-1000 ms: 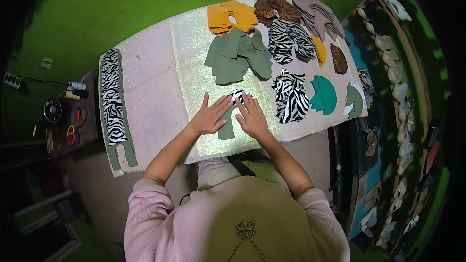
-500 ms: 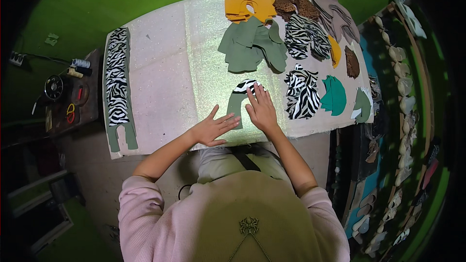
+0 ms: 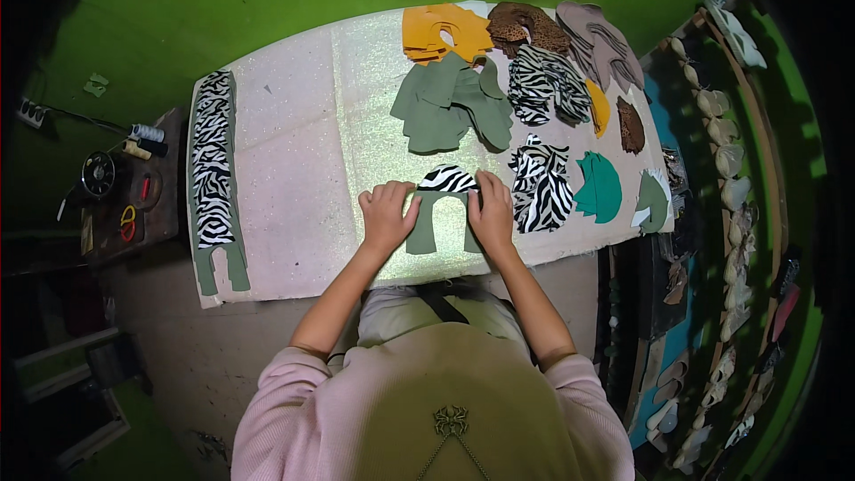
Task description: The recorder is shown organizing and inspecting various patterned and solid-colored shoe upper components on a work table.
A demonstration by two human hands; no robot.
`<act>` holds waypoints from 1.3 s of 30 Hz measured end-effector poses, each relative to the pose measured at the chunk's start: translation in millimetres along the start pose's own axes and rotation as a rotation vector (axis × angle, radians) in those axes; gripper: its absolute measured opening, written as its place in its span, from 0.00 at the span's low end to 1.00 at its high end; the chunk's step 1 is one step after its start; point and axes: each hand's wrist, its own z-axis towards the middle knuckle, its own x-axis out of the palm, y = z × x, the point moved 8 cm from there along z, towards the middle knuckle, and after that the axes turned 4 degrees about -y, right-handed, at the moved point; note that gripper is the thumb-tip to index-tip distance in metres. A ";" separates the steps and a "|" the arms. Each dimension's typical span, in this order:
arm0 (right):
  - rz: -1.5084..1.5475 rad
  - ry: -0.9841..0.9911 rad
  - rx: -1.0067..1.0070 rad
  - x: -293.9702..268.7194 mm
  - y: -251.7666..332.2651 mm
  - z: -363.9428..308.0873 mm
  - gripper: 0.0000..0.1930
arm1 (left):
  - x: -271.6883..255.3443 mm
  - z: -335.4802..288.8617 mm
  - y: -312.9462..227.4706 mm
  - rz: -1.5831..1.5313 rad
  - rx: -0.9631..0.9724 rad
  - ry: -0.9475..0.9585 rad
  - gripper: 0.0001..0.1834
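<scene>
A zebra-print piece [image 3: 448,180] with a curved top lies over the upper part of a green arch-shaped piece [image 3: 424,230] near the table's front edge. The two legs of the green piece point toward me. My left hand [image 3: 388,216] is at the left edge of the layered pieces, fingers bent and thumb against the edge. My right hand [image 3: 493,216] grips the right edge between thumb and fingers, covering part of the green right leg. The fingertips' undersides are hidden.
Green [image 3: 436,111], yellow-orange [image 3: 427,34] and zebra-print [image 3: 540,196] stacks lie behind and to the right, with teal pieces [image 3: 598,189] farther right. Overlapping zebra-and-green pieces [image 3: 214,160] line the left edge. A side table [image 3: 151,205] holds thread spools. Shelves [image 3: 730,169] stand at right.
The green and zebra pieces now sit straight, with the arch facing me. My flat, spread hands have moved to either side and their fingers have bent onto the edges. The view has shifted slightly.
</scene>
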 end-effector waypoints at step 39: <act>0.612 0.289 0.195 95.1 80.7 53.3 0.14 | -68.3 5.5 133.5 -0.400 -0.539 -0.141 0.09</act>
